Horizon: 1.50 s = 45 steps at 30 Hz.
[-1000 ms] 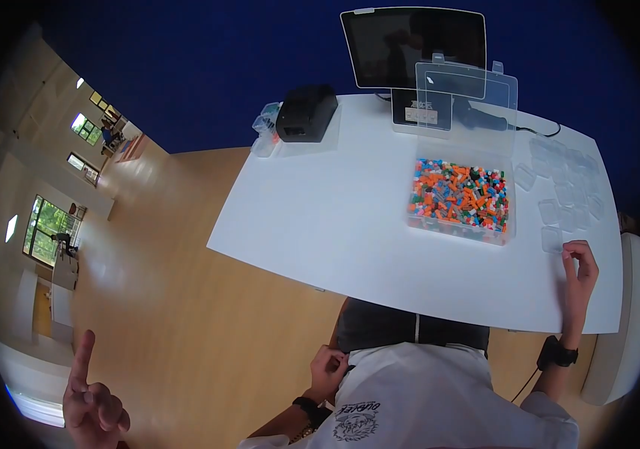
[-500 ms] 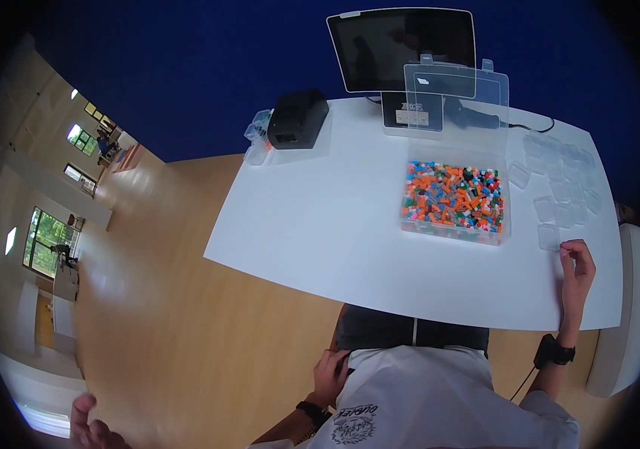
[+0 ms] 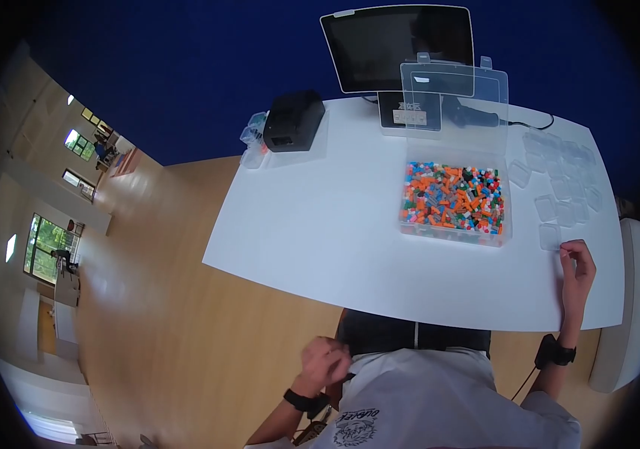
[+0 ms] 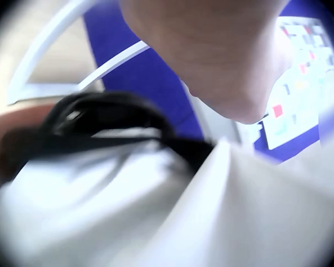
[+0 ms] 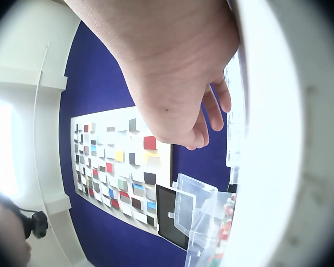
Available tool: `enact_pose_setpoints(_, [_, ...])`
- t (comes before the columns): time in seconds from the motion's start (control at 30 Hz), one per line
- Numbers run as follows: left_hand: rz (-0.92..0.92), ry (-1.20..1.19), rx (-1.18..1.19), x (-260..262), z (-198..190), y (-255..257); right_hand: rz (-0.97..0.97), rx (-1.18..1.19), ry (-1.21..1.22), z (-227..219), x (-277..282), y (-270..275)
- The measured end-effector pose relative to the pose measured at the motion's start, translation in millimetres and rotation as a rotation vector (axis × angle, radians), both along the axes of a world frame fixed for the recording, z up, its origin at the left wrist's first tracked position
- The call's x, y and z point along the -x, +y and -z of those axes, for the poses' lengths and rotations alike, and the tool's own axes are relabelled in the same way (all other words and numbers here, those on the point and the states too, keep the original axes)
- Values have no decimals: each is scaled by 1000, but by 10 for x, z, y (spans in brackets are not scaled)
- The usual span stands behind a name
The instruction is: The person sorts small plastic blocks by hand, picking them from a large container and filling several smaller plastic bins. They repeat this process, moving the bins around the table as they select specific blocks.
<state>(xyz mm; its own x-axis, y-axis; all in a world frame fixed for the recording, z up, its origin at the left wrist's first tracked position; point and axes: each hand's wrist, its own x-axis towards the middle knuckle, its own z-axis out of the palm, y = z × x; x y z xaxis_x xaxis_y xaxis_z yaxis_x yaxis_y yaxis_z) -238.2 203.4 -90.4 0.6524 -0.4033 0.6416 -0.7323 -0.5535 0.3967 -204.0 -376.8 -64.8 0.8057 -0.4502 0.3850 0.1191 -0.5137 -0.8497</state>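
Beside the dark trousers at the shirt's hem is my left hand (image 3: 325,361), blurred, its fingers loosely bent with nothing visible in them. The left wrist view shows that hand (image 4: 222,61) close up above white cloth (image 4: 234,211), its fingertips hidden. My right hand (image 3: 578,268) rests on the table's right part, relaxed fingers by the corner of a small clear container (image 3: 550,236); whether they touch is unclear. In the right wrist view the hand's (image 5: 178,83) fingers hang loosely bent. To its left, an open clear box (image 3: 455,238) holds many small coloured pieces.
More clear containers (image 3: 559,165) lie at the table's right. Behind the box stand a monitor (image 3: 398,49) and a dark handheld device (image 3: 470,112). A black boxy device (image 3: 294,121) and small clear containers (image 3: 254,142) are at the back left of the white table (image 3: 297,224).
My left hand has lifted from the trousers and shifted slightly left. Another hand, with one finger extended at first, has gone from the lower left. The view has shifted slightly; my right hand stays by the container.
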Motion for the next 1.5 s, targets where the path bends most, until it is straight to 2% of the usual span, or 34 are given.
enact_pose_setpoints(0.07, [-126, -183, -45, -446, -422, 117, -18, 9, 13, 1, -9, -7])
enact_pose_setpoints(0.1, [-241, -212, 12, -737, -552, 184, -29, 9, 15, 11, -23, -1])
enact_pose_setpoints(0.13, [-328, -185, 38, -1070, -673, 268, -35, 18, 9, 4, -37, 10])
enact_pose_setpoints(0.2, [-442, 159, 216, -1830, -758, 553, -54, 34, 12, -35, -35, 54])
enact_pose_setpoints(0.27, [-470, 289, 237, -2664, -601, 1077, -22, 68, -12, -44, -10, 75])
enact_pose_setpoints(0.33, [-613, 538, 383, -3355, -529, 1392, -19, 51, 5, -29, 13, 46])
enact_pose_setpoints(0.37, [-600, 533, 395, -3700, -424, 1488, -15, 31, -4, -7, 5, 21])
enact_pose_setpoints(0.43, [-850, 203, 147, -4240, -200, 1686, 0, 29, -1, -12, -39, 27])
enact_pose_setpoints(0.47, [-843, 211, 150, -4394, -147, 1774, 17, 18, 14, -3, -22, 36])
enact_pose_setpoints(0.53, [-983, 160, 79, -4725, -59, 1814, 25, 14, 27, 3, -1, 62])
enact_pose_setpoints(0.57, [-872, 46, 150, -4761, -47, 1777, 19, 5, 33, -10, -21, 39])
enact_pose_setpoints(0.7, [-842, 199, 157, -4810, -113, 1786, 50, 20, 88, -10, -61, 35])
enact_pose_setpoints(0.8, [-643, 87, 272, -4627, -163, 1703, 52, -7, 90, 20, -86, 44])
enact_pose_setpoints(0.93, [-615, 117, 304, -4197, -401, 1343, 56, 38, 112, 28, -84, 11])
enact_pose_setpoints(1.0, [-541, 12, 305, -4137, -479, 1215, 51, 31, 109, 29, -92, 36])
enact_pose_setpoints(1.13, [-407, 21, 315, -4006, -689, 776, 56, 59, 37, 25, -60, 41])
enact_pose_setpoints(1.27, [-196, 216, 123, -3661, -709, 100, 97, 78, 2, -97, -95, 193])
enact_pose_setpoints(1.4, [-68, 434, 68, -3453, -662, -364, -12, 194, -5, -442, -292, 471])
enact_pose_setpoints(1.5, [14, 354, 2, -3316, -709, -742, -231, 255, -26, -732, -422, 674])
